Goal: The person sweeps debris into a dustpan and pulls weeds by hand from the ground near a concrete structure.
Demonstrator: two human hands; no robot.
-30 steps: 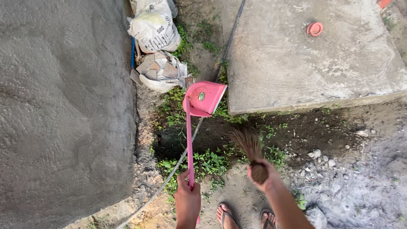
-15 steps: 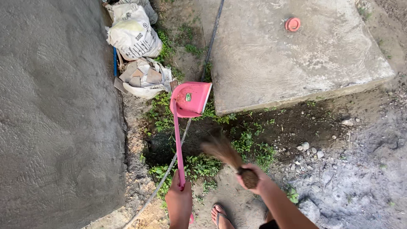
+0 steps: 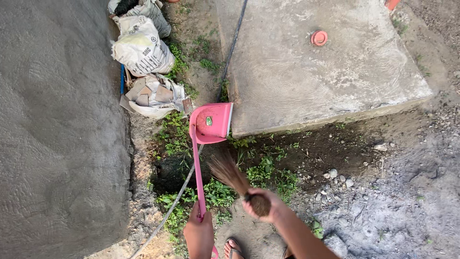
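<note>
1. Two pale sacks (image 3: 142, 48) with dark print lie at the top left, beside the grey wall (image 3: 57, 134); just below them an open bag of brown broken pieces (image 3: 152, 96).
2. A small green label (image 3: 209, 121) sits in the middle of the pink dustpan (image 3: 211, 123).
3. A round red cap (image 3: 319, 38) lies on the concrete slab (image 3: 316, 72).
4. The dustpan rests on weeds at the slab's near corner, its mouth facing right toward the slab; its long handle runs nearly straight down toward the person.
5. The left hand (image 3: 199, 235) is closed around that handle.
6. The right hand (image 3: 261, 204) grips a short broom (image 3: 230, 173), bristles pointing up-left toward the dustpan handle.
</note>
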